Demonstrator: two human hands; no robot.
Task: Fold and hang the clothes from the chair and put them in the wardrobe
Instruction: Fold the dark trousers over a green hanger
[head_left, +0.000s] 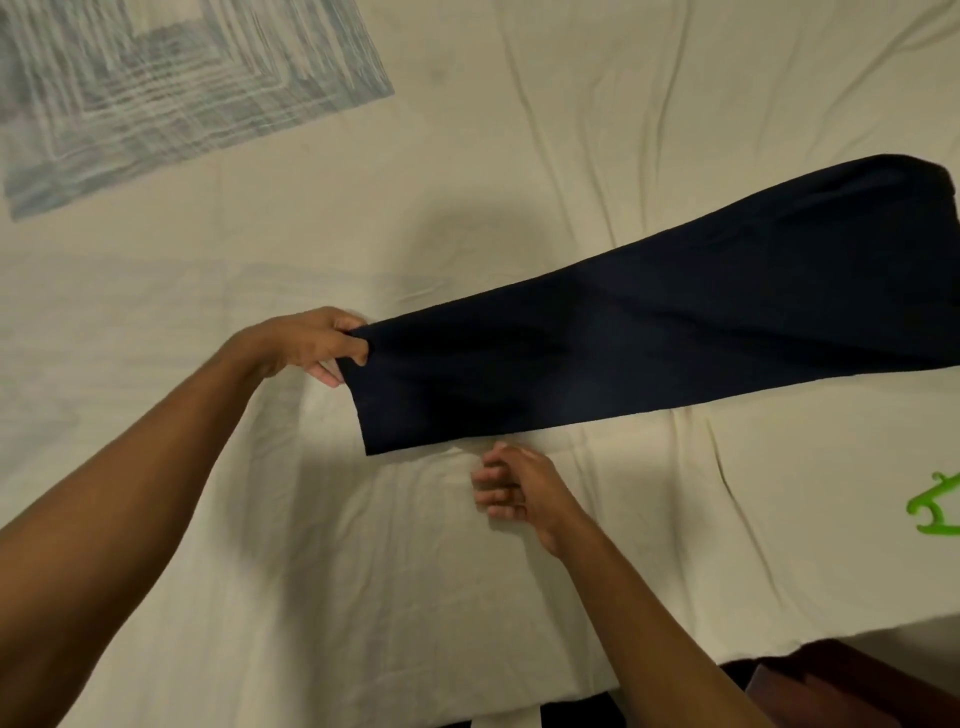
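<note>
A long dark navy garment (649, 322), folded into a narrow strip, stretches across the cream bedsheet (467, 156) from the middle to the right edge. My left hand (317, 343) grips its near-left corner and lifts that end slightly off the sheet. My right hand (511, 486) hovers just below the garment's lower edge with fingers loosely curled, holding nothing.
A green plastic hanger (935, 506) lies on the sheet at the right edge, partly out of view. A blue-grey striped patch (171, 88) is printed on the sheet at top left. The bed's near edge and dark floor (857, 686) show at bottom right.
</note>
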